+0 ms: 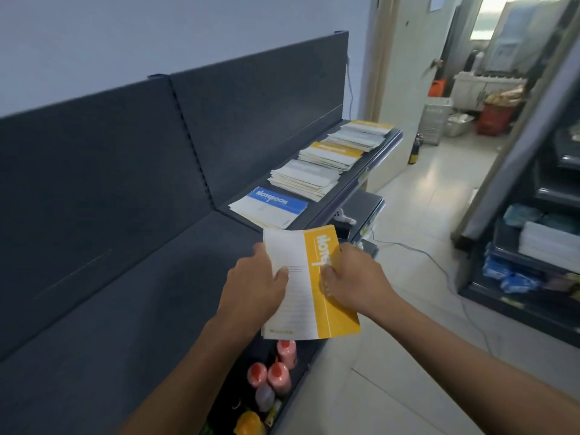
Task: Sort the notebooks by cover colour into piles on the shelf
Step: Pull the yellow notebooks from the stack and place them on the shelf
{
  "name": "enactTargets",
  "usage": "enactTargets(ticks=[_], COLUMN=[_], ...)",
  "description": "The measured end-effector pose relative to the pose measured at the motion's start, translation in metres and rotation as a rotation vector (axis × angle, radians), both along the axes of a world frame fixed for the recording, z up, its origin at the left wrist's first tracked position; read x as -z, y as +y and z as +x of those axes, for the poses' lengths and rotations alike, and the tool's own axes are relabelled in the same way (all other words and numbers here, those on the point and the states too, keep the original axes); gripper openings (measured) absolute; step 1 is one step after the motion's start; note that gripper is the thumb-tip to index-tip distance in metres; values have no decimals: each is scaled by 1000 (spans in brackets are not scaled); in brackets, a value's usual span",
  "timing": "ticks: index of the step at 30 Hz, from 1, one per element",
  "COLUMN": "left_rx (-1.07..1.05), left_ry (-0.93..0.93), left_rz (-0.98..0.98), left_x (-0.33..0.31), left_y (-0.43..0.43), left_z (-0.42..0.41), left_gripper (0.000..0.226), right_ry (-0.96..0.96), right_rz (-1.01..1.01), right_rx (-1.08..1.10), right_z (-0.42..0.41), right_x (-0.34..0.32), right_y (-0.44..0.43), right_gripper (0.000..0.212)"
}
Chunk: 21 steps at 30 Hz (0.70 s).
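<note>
Notebook (298, 296) with a yellow band down one side sits at the centre of the frame, held in the air between both hands, below the shelf (317, 211) that runs toward the upper right. The left hand (254, 284) grips its white side, thumb on the cover and fingers underneath. The right hand (354, 277) pinches the yellow edge with curled fingers. Whether one book or several is held, I cannot tell. On the shelf the blue pile (276, 205) lies nearest, then a pale pile (306, 178), then a yellow pile (334, 153) and a second yellow one (364, 133) farthest up. The cover probably belongs with a yellow pile, so it should pass over the blue and pale piles without brushing them. It should be lowered flat, band aligned with the book beneath, and the edges squared before letting go, since thin covers slide easily.
</note>
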<state>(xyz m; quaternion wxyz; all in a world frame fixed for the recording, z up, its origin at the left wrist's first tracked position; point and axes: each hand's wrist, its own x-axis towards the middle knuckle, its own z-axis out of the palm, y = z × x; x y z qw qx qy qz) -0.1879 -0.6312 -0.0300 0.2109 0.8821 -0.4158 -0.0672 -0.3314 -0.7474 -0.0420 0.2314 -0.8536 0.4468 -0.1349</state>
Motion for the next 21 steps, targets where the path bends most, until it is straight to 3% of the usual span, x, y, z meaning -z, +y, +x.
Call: enactTargets(ticks=[5, 21], left_rx=[53, 261], left_ry=[-31, -69], left_rz=[3, -89], left_x=[2, 17], left_y=[-59, -305], left_z=[-4, 22], left_gripper=[53, 43], right_ry=[4, 53], right_rz=[3, 23], right_rx=[54, 250], right_z=[-8, 5], right_x=[3, 5], right_y=[-48, -269], right_gripper=[20, 29])
